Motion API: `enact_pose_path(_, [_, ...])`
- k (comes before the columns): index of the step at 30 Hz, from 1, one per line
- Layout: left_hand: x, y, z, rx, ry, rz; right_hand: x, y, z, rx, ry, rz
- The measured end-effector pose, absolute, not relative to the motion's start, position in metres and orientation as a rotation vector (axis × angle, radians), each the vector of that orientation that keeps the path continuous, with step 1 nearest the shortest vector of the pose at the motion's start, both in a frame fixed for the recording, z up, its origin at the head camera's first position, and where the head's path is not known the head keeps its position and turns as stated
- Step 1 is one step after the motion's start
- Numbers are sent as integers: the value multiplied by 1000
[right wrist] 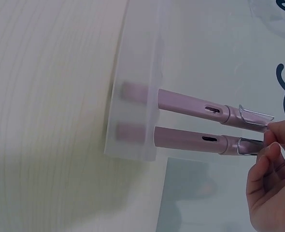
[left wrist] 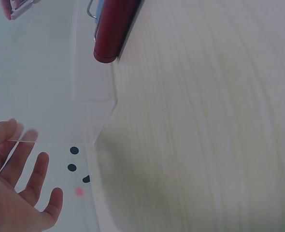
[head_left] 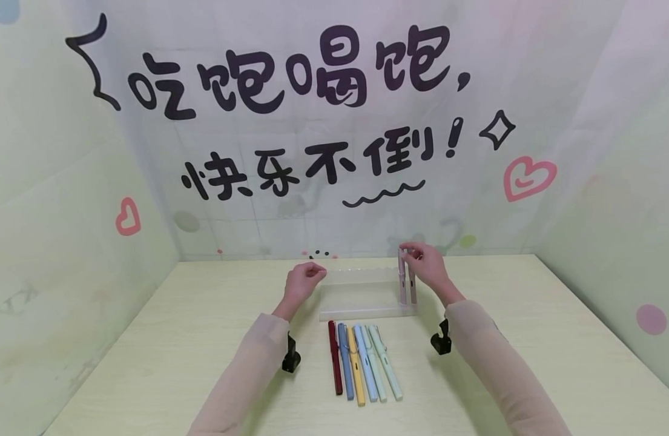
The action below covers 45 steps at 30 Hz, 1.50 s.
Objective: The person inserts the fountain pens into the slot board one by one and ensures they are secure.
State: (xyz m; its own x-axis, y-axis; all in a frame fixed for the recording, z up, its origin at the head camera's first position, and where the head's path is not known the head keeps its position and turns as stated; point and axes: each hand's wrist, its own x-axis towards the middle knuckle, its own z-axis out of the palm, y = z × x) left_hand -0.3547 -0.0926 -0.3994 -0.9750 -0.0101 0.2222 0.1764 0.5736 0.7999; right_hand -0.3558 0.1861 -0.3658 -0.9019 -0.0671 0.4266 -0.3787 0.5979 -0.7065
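A clear acrylic pen stand point(head_left: 361, 312) sits mid-table. Two pink pens stand upright in its right end, one point(head_left: 402, 281) beside the other point(head_left: 413, 289). My right hand point(head_left: 407, 251) pinches the cap end of a pink pen point(right wrist: 191, 140), fingertips also against the neighbouring pink pen point(right wrist: 195, 107); both are sunk in the stand point(right wrist: 137, 58). My left hand point(head_left: 319, 270) pinches the stand's upper left corner between thumb and forefinger point(left wrist: 26, 150), other fingers spread. Several pens lie in a row before the stand, from a dark red pen point(head_left: 335, 357) point(left wrist: 113, 29) to a pale green pen point(head_left: 388, 372).
A printed cloth backdrop point(head_left: 312, 151) closes the table in at the back and on both sides. Bare wooden table point(head_left: 530, 339) stretches left and right of the pens. Black wrist mounts point(head_left: 290, 357) hang under my forearms.
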Motion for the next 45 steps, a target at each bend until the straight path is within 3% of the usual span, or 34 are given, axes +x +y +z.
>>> enact_pose_path(45, [-355,-93,-401,-137,-2596,-1378,-357,185,-366,290,-2510,1059])
